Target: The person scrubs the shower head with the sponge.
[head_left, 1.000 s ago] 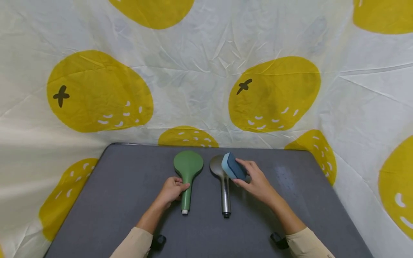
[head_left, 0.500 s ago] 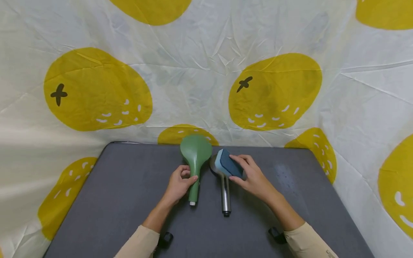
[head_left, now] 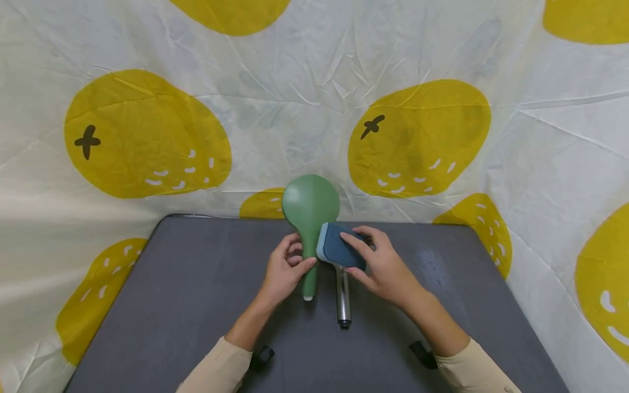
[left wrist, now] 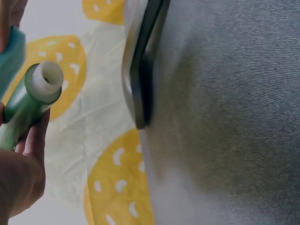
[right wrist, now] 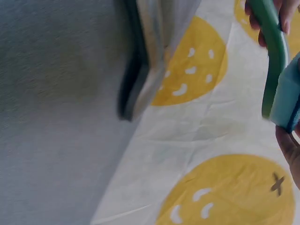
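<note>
In the head view, a green shower head (head_left: 310, 210) is held upright above the grey tabletop (head_left: 187, 305) by the left hand (head_left: 284, 271), whose fingers and thumb are curled round its handle; its round head is at 12 o'clock from that hand and its white end at 6 o'clock. A blue sponge (head_left: 340, 251) is gripped by the right hand (head_left: 382, 266), fingers laid over its top, and is set just beside the green handle, at 3 o'clock from it. A chrome shower head (head_left: 343, 297) lies on the tabletop under the sponge, its handle pointing to 6 o'clock. A white cloth with yellow fruit prints (head_left: 147, 136) hangs behind.

In the left wrist view, the green handle with its white threaded end (left wrist: 46, 80) is seen gripped at 9 o'clock, with the tabletop edge (left wrist: 145, 70) to the right.

In the right wrist view, the green handle (right wrist: 272, 47) and the sponge's pale blue side (right wrist: 287, 96) are seen close together at 2 o'clock; whether they touch cannot be told.
</note>
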